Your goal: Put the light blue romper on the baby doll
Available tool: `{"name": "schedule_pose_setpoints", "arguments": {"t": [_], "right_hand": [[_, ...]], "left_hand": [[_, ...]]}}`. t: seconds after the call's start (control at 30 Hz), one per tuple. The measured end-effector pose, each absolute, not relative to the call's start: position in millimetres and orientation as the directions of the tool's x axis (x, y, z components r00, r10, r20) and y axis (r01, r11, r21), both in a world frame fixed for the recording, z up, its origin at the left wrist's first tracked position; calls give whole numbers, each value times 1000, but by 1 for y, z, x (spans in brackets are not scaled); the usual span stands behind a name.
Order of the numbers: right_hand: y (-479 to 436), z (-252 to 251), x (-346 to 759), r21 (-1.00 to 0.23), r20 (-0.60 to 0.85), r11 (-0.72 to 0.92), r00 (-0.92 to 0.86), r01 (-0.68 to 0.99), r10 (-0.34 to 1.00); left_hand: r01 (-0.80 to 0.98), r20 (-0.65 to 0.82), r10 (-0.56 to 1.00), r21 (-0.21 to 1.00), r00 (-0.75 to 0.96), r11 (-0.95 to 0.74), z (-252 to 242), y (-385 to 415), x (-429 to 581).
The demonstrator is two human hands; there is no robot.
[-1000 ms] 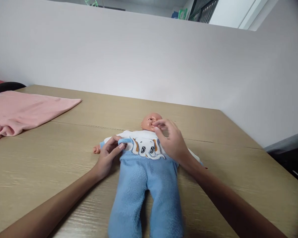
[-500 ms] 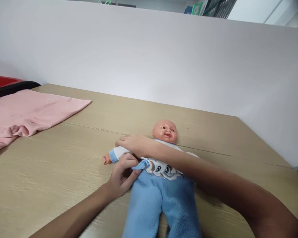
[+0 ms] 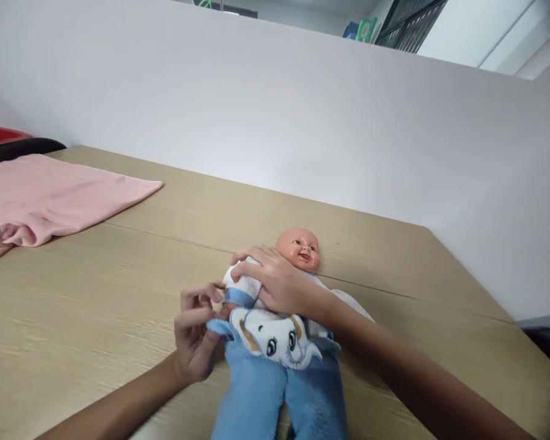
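Note:
A baby doll [image 3: 297, 249] lies face up on the table, its bald head pointing away from me. It wears a white top with blue cuffs and fuzzy blue overalls [image 3: 252, 391] with a cartoon animal face on the bib [image 3: 275, 342]. My right hand [image 3: 275, 278] reaches across the doll's chest, its fingers curled over the white sleeve [image 3: 242, 278] and the arm in it. The doll's hand is mostly hidden by the bib edge. At the bib's left side, my left hand [image 3: 195, 336] has a blue strap [image 3: 220, 328] between thumb and fingers.
Pink cloth [image 3: 64, 192] lies partly crumpled on the left of the wooden table [image 3: 119, 293]. Behind it shows a red container with a black edge [image 3: 4, 134]. A white partition [image 3: 256, 110] rises along the table's far side.
The doll's arm, stretched out sideways before, is now bent down beside the bib, with my right hand over its sleeve. My left hand has shifted left, and the bib shows more fully.

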State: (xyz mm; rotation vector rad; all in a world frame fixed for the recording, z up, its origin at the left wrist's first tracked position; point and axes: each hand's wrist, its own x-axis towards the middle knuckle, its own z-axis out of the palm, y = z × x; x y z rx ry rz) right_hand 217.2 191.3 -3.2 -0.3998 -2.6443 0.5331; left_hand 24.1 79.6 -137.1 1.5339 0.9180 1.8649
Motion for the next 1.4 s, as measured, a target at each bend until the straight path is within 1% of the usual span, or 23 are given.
{"name": "schedule_pose_setpoints", "arguments": {"t": [0.07, 0.1, 0.2, 0.3, 0.47, 0.53, 0.6, 0.67, 0.73, 0.8, 0.83, 0.87, 0.93, 1.0, 1.07, 1.13, 1.2, 1.3, 1.33, 1.4], "right_hand": [[190, -2, 219, -477, 341, 856, -855, 201, 391], [189, -1, 220, -519, 349, 830, -836, 204, 423], [189, 1, 225, -638, 332, 735, -778, 231, 533], [189, -1, 229, -713, 272, 646, -740, 274, 615], [186, -8, 225, -762, 180, 586, -778, 277, 602], [179, -6, 221, -772, 165, 559, -754, 303, 636], [164, 2, 218, -747, 179, 530, -646, 402, 742], [145, 11, 216, -675, 210, 498, -506, 544, 837], [127, 18, 217, -590, 188, 463, -445, 661, 876], [116, 21, 218, -545, 102, 445, -471, 710, 876], [115, 21, 219, -549, 55, 436, -490, 713, 870], [116, 21, 220, -569, 8, 422, -509, 706, 861], [123, 19, 221, -647, -64, 390, -556, 655, 829], [134, 17, 222, -713, -104, 371, -613, 595, 783], [142, 13, 223, -733, -64, 402, -644, 548, 762], [147, 8, 224, -719, 29, 456, -633, 525, 774], [151, 4, 225, -728, 65, 455, -609, 513, 791], [154, 0, 228, -784, -12, 384, -631, 488, 776], [154, 0, 229, -785, -32, 374, -636, 493, 771], [153, 2, 230, -749, -32, 397, -628, 530, 778]], "left_hand": [[-90, 661, 694, 703, -285, -706, -123, 82, 31], [-125, 667, 685, 683, -293, -719, -117, 85, 32], [-198, 593, 765, 742, -252, -640, -106, 91, 31], [-212, 493, 837, 815, -237, -540, -105, 95, 26], [-164, 458, 872, 859, -175, -484, -99, 107, 24], [-202, 413, 901, 879, -131, -432, -98, 111, 24], [-257, 366, 925, 889, -99, -379, -98, 114, 24], [-318, 320, 945, 891, -69, -325, -99, 114, 25], [-376, 266, 963, 890, -36, -259, -99, 114, 26], [-423, 211, 978, 886, 2, -190, -98, 114, 27], [-437, 189, 982, 884, 12, -165, -97, 114, 27], [-445, 173, 985, 883, 18, -147, -96, 115, 27], [-451, 150, 988, 884, 26, -122, -96, 117, 24], [-458, 125, 992, 884, 35, -95, -98, 122, 20], [-452, 100, 994, 889, 41, -71, -100, 127, 16], [-434, 87, 995, 899, 43, -60, -102, 132, 12], [-423, 82, 995, 905, 63, -48, -102, 137, 11], [-437, 78, 993, 899, 85, -33, -101, 142, 11], [-441, 86, 993, 897, 81, -42, -101, 144, 12], [-424, 114, 991, 902, 64, -76, -102, 146, 13]]}}
